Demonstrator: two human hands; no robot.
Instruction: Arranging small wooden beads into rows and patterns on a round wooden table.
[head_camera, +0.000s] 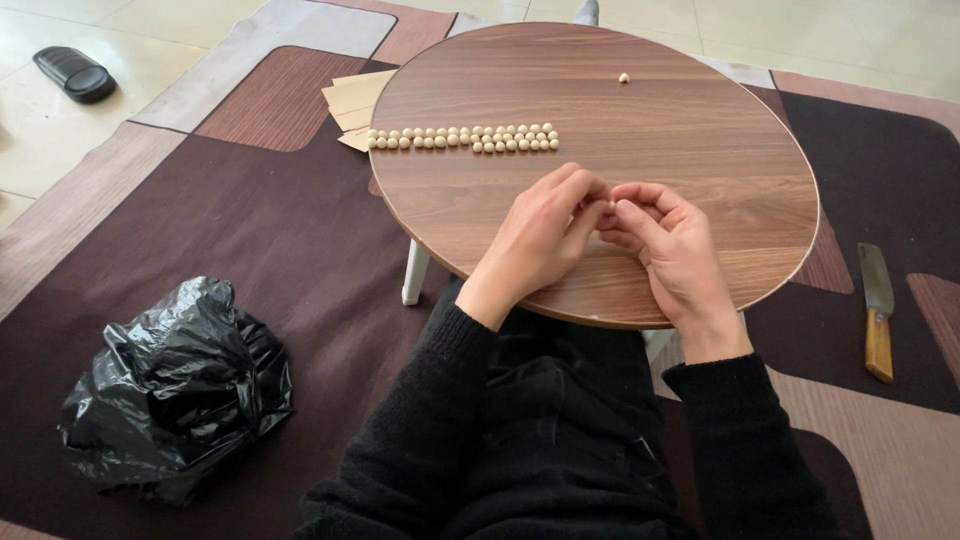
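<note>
While both hands meet over the near edge of the round wooden table (700, 150), the left hand (540, 240) and the right hand (668, 250) pinch something small and pale between closed fingertips; it is too tiny to identify. Farther in on the table, cream beads (462, 138) lie in tidy rows, and a single bead (623, 77) sits alone toward the table's far side. This looks like the working of one piece by hand. The next move seems to call for a delicate fingertip grip.
</note>
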